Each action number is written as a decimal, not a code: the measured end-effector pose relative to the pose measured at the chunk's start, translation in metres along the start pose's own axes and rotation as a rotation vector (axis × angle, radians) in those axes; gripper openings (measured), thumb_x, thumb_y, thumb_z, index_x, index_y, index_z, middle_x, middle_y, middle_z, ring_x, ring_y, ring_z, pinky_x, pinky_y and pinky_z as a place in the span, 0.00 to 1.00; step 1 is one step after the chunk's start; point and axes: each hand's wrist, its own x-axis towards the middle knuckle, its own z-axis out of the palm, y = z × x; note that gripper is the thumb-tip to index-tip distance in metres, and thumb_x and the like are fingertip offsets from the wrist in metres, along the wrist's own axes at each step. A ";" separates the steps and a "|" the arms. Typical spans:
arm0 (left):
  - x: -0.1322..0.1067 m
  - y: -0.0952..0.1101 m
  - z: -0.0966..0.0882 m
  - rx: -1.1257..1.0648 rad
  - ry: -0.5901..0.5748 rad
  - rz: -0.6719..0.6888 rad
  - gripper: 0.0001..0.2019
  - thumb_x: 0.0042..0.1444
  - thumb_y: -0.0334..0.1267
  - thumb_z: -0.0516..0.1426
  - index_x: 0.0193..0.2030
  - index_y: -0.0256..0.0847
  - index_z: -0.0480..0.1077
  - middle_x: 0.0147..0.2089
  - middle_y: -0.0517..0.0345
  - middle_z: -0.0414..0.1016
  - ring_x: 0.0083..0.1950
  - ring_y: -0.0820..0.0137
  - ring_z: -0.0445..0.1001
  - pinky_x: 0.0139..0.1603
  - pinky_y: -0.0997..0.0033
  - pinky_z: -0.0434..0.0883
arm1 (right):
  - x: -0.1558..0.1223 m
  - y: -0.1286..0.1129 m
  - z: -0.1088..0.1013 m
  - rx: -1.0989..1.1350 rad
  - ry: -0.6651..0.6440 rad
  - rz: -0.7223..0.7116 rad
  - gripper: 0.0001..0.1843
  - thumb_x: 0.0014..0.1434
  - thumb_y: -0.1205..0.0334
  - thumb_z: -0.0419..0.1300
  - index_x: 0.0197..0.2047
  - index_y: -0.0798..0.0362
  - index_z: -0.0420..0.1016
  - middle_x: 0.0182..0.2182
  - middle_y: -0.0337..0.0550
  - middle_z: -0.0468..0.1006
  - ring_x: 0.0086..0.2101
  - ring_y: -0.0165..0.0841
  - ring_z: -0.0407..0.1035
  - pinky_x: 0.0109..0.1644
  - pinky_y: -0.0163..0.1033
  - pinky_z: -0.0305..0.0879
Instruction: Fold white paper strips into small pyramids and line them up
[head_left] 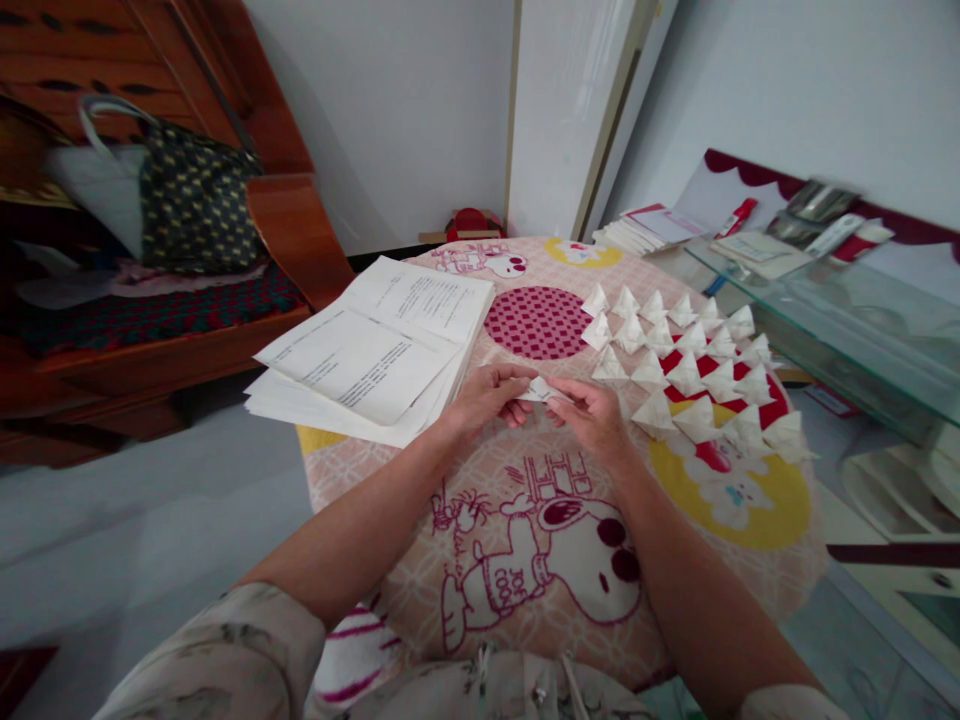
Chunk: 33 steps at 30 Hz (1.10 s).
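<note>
My left hand (491, 393) and my right hand (592, 415) meet over a small table covered with a pink cartoon-print cloth (525, 540). Both pinch one small folded piece of white paper (538, 389) between their fingertips. To the right of my right hand, several folded white paper triangles (694, 365) stand in rows on the cloth. To the left of my left hand lies a stack of printed white sheets (375, 350), partly hanging over the table's edge.
A wooden bench (150, 330) with a dark patterned bag (191, 200) stands at the left. A glass table (847, 320) with papers and boxes stands at the right. A red object (471, 223) lies on the floor by the far wall.
</note>
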 end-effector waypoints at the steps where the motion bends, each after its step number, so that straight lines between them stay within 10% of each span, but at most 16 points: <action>1: 0.000 0.000 0.000 -0.002 -0.002 0.003 0.18 0.63 0.40 0.62 0.55 0.30 0.72 0.25 0.58 0.77 0.21 0.76 0.74 0.22 0.80 0.71 | 0.000 0.000 0.000 0.000 0.001 0.001 0.25 0.55 0.50 0.66 0.53 0.53 0.81 0.33 0.45 0.83 0.29 0.36 0.75 0.32 0.42 0.74; 11: 0.004 -0.005 -0.002 0.064 -0.089 0.069 0.26 0.47 0.40 0.72 0.51 0.30 0.75 0.35 0.52 0.82 0.29 0.76 0.77 0.32 0.77 0.76 | -0.001 0.001 0.001 -0.051 -0.007 -0.010 0.24 0.57 0.50 0.65 0.54 0.54 0.80 0.32 0.45 0.83 0.28 0.36 0.76 0.31 0.41 0.75; 33: 0.007 -0.014 0.000 0.078 -0.074 0.058 0.19 0.54 0.34 0.66 0.52 0.30 0.76 0.36 0.49 0.83 0.30 0.74 0.79 0.36 0.74 0.77 | -0.001 0.004 0.003 -0.129 0.003 -0.147 0.22 0.58 0.54 0.64 0.54 0.53 0.80 0.43 0.49 0.85 0.37 0.41 0.80 0.40 0.44 0.79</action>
